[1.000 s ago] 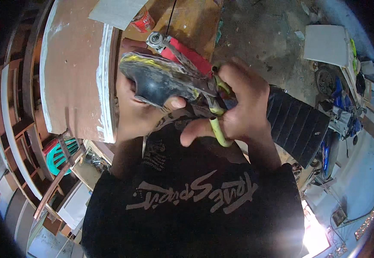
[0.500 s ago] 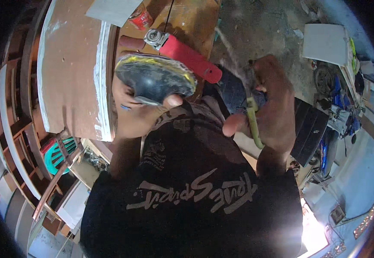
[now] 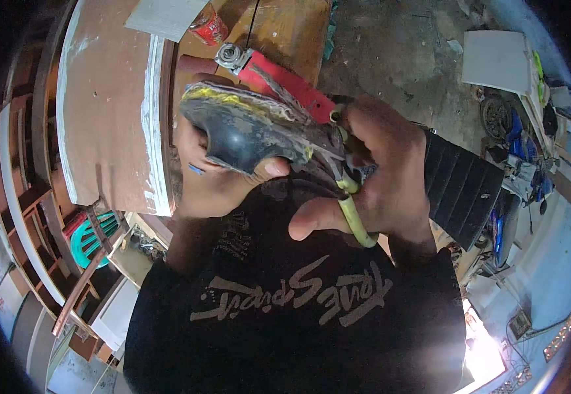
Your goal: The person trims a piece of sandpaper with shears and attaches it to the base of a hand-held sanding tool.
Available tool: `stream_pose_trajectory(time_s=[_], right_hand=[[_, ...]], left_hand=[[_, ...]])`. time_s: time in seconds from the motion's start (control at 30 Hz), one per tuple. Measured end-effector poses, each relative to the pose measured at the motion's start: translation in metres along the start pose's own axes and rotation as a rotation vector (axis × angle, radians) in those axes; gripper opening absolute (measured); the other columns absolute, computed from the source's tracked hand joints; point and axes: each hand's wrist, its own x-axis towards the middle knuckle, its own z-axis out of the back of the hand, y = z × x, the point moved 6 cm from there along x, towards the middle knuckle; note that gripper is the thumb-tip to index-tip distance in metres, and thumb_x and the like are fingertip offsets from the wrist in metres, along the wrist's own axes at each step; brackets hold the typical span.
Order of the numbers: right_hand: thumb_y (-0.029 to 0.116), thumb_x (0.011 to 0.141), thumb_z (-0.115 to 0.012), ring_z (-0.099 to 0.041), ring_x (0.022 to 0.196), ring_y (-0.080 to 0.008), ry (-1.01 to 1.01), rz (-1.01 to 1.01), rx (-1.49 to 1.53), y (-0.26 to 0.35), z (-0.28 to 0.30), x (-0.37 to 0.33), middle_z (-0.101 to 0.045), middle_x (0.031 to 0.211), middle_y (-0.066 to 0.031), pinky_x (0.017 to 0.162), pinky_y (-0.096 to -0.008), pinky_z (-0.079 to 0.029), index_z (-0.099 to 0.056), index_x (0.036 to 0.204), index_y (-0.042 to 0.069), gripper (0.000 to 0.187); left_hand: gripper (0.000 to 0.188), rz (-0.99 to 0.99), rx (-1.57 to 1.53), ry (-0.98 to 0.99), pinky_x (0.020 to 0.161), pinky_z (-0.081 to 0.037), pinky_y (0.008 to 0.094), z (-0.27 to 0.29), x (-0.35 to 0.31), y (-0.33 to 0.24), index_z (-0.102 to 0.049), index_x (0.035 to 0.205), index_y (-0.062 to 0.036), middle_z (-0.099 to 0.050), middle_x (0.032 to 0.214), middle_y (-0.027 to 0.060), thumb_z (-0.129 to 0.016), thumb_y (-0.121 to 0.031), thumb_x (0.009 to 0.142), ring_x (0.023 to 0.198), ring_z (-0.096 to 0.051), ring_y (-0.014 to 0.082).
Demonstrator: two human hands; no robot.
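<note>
My left hand (image 3: pixel 216 187) grips a round sanding pad (image 3: pixel 242 138) with a domed black rubber back and a frayed, layered rim edged in yellow. The pad is tilted, its rubber side facing me. Closed around shears (image 3: pixel 354 220) with yellow-green handles, my right hand (image 3: pixel 390 167) is at the pad's right edge. The shears' grey blades are apart, one running behind the rim and the other in front; whether they bite into it I cannot tell. Just beyond the pad, a red angle grinder (image 3: pixel 285 84) lies on a wooden table (image 3: pixel 292 33).
A large brown panel (image 3: pixel 111 118) with white-smeared edges stands at the left. A red can (image 3: pixel 210 27) and a pale sheet (image 3: pixel 165 16) are at the far left of the table. Black slatted panel (image 3: pixel 466 190) at right; blue motorcycle (image 3: pixel 515 141) beyond; green plastic chair (image 3: pixel 91 240) lower left.
My right hand has brought the shears left to the pad's rim, and their blades have opened around it. The pad in my left hand has shifted slightly right and tilted.
</note>
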Motion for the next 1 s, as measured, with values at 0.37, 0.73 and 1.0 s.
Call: stream_pose_trajectory(time_s=[0.37, 0.73, 1.0], right_hand=[[0.076, 0.039, -0.086, -0.049, 0.057, -0.0191, -0.054, 0.118, -0.017, 0.011, 0.010, 0.005, -0.051, 0.070, -0.0067, 0.053, -0.0312, -0.040, -0.064, 0.082, 0.000, 0.090], [0.075, 0.042, -0.086, -0.042, 0.054, -0.0192, -0.052, 0.115, -0.127, 0.003, 0.011, 0.005, -0.043, 0.061, -0.0059, 0.049, -0.0334, -0.036, -0.054, 0.068, 0.003, 0.084], [0.077, 0.038, -0.085, -0.040, 0.054, -0.0182, -0.082, 0.119, -0.060, 0.002, 0.014, 0.019, -0.038, 0.062, -0.0036, 0.050, -0.0332, -0.035, -0.052, 0.068, 0.003, 0.086]], left_hand=[[0.071, -0.157, 0.464, 0.182, 0.078, -0.053, 0.0296, 0.006, 0.007, -0.024, -0.052, 0.113, 0.0018, -0.067, 0.099, 0.0078, -0.096, -0.028, 0.065, 0.089, -0.067, 0.0166], [0.073, -0.286, 0.246, 0.188, 0.073, -0.053, 0.0274, 0.002, 0.020, -0.029, -0.049, 0.115, 0.0024, -0.069, 0.096, 0.0082, -0.095, -0.029, 0.067, 0.085, -0.068, 0.0157], [0.057, -0.135, 0.426, 0.185, 0.078, -0.055, 0.0270, -0.004, 0.023, -0.032, -0.059, 0.109, 0.0021, -0.070, 0.100, 0.0081, -0.094, -0.019, 0.069, 0.089, -0.070, 0.0166]])
